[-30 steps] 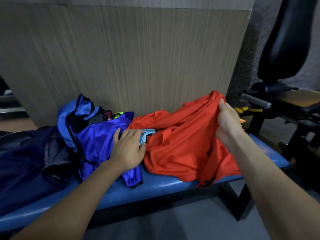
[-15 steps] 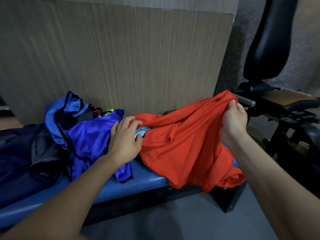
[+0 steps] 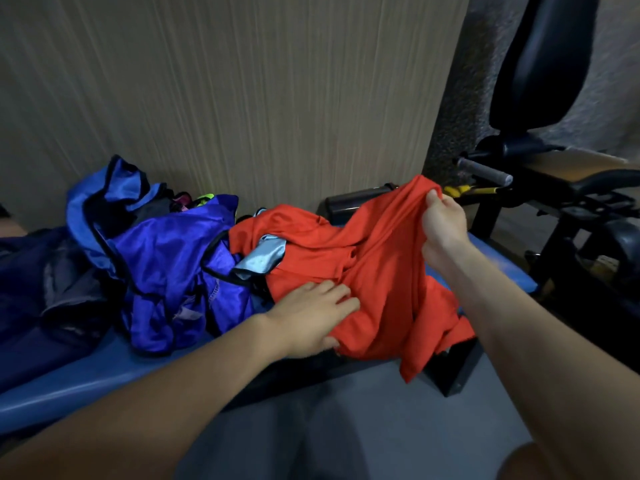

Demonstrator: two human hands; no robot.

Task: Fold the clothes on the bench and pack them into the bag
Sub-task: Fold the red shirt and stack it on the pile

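Bench [image 3: 86, 382]: long blue padded top against a wood-grain wall, bearing the whole heap of clothes; near edge bare at the left.
Dark bag [image 3: 31, 299]: navy, slumped at the bench's left end, touching the blue pile; opening not clearly visible.
Red shirt [image 3: 381, 271]: bunched on the right half of the bench, one end lifted, lower hem spilling over the near edge and hanging towards the floor.
Blue garment [image 3: 173, 258]: shiny, black-trimmed, crumpled between bag and red shirt, overlapping the red cloth's left border.
Pale blue piece [image 3: 259, 261]: small, wedged where blue and red meet, partly under the red.
Right hand [image 3: 445, 220]: raised, fingers and thumb curled round a gathered fold at the shirt's top end, pulling it up and to the right.
Left hand [image 3: 311, 313]: laid on the shirt's lower left part, fingers nearly straight and spread, thumb tucked at the cloth's near edge; pressing rather than clearly gripping.
Likely step: separating the red shirt from the pile ahead of folding.
Risk, snag: pale blue piece and the blue trim may be dragged along, given the overlap.
Risk, slip: overhanging hem could pull the shirt to the floor once the pressing palm lifts.
Risk, twist: a bunched grip gives no clean edge, so a skewed fold.
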